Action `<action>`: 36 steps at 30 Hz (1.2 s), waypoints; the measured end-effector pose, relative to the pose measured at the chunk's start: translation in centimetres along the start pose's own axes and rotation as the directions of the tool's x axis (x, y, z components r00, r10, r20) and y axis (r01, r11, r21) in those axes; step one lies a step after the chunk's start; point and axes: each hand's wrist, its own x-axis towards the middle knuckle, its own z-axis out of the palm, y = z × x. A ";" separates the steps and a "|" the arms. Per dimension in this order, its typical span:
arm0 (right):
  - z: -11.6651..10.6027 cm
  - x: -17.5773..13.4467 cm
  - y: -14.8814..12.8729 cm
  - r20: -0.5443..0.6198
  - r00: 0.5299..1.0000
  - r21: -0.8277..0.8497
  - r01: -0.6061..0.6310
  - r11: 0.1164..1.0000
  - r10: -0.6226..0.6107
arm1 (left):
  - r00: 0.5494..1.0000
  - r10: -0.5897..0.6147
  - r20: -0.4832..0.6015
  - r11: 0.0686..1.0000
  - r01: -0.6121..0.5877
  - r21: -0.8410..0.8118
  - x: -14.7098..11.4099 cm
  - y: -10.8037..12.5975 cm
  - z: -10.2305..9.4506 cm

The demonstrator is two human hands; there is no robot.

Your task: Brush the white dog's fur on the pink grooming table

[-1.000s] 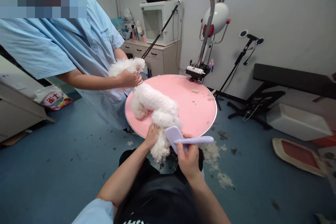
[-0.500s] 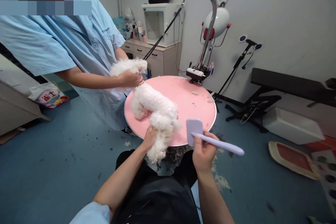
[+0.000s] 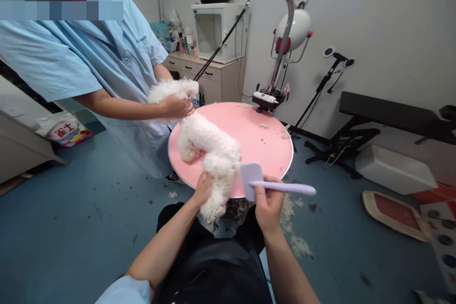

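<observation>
A white fluffy dog stands on a round pink grooming table, its rear toward me. My left hand is closed around one of its hind legs, which reaches out past the table's near edge. In my right hand is a lilac slicker brush, its flat back facing me and the handle pointing right. The brush head is beside the dog's rump; its bristles are hidden. A co-worker's hand holds the dog about the head and neck.
Across the table stands a person in a light blue shirt. A metal grooming arm with a black strap rises at the back, a tool tray at its foot. Hair clumps lie on the floor. A black bench is at right.
My right hand has moved left with the slicker brush, bringing its head close to the dog's rump. My left hand and the co-worker's hand keep their holds.
</observation>
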 end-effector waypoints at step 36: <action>-0.1 -0.3 -0.2 0.064 0.989 -0.014 0.133 0.991 -0.132 | 0.997 0.058 -0.047 0.995 -0.054 0.086 -0.3 -0.8 -0.3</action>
